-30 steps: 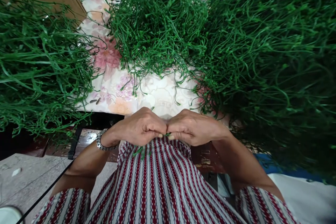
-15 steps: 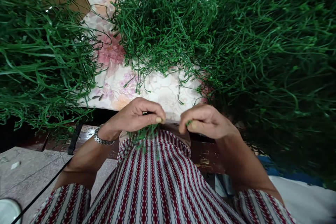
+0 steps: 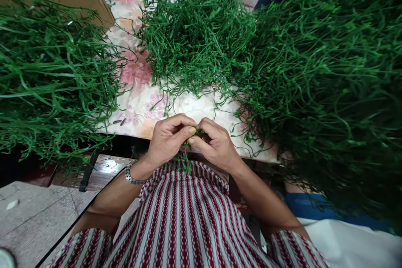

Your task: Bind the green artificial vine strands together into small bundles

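Green, slender sprigs point(image 3: 187, 168) hang at the frame's centre, pinched in your left hand point(image 3: 166, 138), while your right hand point(image 3: 216, 144) has thumb and forefinger closed on their upper ends. You appear to be working those ends by fingertip; the next move likely calls for steady, precise pinching.

Dim overall | green pile point(image 3: 333, 88) at right — shadowed low | bench point(image 3: 109, 168) — glare | edges stretched
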Demonstrator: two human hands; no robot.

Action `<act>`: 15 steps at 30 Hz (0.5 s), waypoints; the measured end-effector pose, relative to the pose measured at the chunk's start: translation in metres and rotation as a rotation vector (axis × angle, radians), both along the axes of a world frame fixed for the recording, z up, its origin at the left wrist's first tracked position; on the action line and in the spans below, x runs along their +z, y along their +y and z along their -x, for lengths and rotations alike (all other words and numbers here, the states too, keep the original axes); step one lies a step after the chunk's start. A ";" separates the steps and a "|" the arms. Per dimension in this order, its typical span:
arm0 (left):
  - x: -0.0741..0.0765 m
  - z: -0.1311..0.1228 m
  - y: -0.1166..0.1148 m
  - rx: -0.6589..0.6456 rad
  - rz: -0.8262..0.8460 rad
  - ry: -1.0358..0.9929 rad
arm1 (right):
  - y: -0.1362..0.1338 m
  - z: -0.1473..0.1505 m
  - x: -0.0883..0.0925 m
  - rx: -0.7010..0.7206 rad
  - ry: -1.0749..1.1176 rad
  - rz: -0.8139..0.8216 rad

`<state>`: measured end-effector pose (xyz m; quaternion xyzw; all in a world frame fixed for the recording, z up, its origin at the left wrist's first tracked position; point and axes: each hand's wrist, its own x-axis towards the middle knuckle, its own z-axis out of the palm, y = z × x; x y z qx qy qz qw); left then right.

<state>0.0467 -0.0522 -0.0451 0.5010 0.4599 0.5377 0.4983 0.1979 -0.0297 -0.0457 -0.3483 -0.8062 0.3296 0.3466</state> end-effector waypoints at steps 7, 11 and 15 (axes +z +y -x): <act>0.006 0.007 0.000 -0.219 -0.016 0.160 | 0.003 -0.011 0.005 0.242 -0.029 0.070; 0.010 0.011 -0.002 -0.397 -0.055 0.148 | 0.009 -0.016 0.004 0.466 -0.009 0.135; 0.012 0.016 -0.005 -0.543 -0.055 0.115 | 0.011 -0.018 0.005 0.649 0.053 0.222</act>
